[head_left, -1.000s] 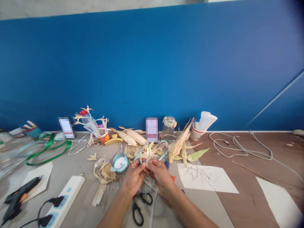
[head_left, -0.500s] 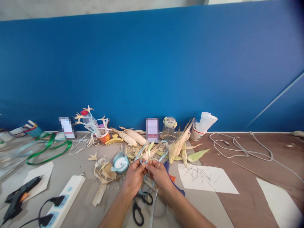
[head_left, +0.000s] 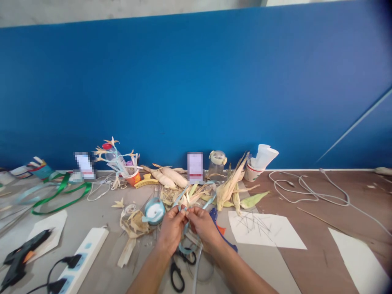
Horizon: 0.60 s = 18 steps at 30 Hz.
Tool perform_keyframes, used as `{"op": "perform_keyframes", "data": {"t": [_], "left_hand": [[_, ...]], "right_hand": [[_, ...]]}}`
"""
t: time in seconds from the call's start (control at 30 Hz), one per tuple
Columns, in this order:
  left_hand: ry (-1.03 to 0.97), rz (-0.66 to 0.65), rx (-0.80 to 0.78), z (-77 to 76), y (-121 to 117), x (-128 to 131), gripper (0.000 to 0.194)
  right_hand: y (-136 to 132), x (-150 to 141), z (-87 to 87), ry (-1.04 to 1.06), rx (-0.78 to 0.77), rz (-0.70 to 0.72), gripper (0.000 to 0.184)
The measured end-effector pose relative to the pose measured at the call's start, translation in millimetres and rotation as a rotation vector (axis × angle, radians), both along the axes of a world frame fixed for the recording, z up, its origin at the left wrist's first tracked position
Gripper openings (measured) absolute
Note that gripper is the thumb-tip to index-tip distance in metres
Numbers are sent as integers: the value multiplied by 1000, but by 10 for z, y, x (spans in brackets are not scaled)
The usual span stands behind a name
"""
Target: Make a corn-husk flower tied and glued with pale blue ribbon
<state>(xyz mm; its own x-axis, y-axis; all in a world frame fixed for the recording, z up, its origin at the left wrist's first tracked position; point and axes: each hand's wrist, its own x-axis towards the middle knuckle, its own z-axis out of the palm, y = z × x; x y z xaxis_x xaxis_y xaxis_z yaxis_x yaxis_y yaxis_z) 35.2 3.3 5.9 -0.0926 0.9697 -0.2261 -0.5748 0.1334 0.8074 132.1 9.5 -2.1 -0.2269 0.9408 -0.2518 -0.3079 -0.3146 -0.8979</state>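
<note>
Fingertips almost meeting, my left hand (head_left: pixel 172 228) and my right hand (head_left: pixel 202 223) are both closed in a pinch at the base of a small pale corn-husk flower (head_left: pixel 184 200). Its pointed petals stick up above the fingers. Light blue ribbon (head_left: pixel 183 248) trails below the hands; exactly how it sits in the pinch is hidden by the fingers. Left of my left hand lies a roll of light blue ribbon (head_left: pixel 158 219). Black-handled scissors (head_left: pixel 177 277) lie beneath my wrists. A blue tool with an orange part (head_left: pixel 221 230) is partly covered by my right forearm.
Dried corn husks (head_left: pixel 228 190) and shredded husk lie behind the hands. Thin wires rest on white paper (head_left: pixel 284 230) to the right. A power strip (head_left: pixel 88 249) and a black glue gun (head_left: pixel 26 249) are at left. Husk flowers stand in a paper cup (head_left: pixel 133 178).
The view has shifted very slightly. Both hands keep their pinch at the flower's base, with only small finger movement; the petals now look more upright and spread.
</note>
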Motion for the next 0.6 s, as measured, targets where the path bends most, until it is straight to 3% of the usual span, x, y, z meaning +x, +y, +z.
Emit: {"op": "perform_keyframes", "data": {"t": [0.1,0.17,0.23,0.37,0.47,0.6], "left_hand": [[60,50,6,-37,47,-79,24],[95,94,17,-58,80,-140,26],[110,124,28,-70,103,-187,26],[119,130,41,-90,118,-218,26],[145,119,49,-119,120,-214,25],[178,130,40,-162,132,-208,23]], "right_hand": [[-4,66,73,-258,204,68,14],[-3,182,185,-497,401,55,22],[-8,356,309,-658,488,84,26],[-83,747,394,-956,507,125,26],[-196,919,283,-1223,459,188,28],[-352,922,152,-1512,457,278,34]]}}
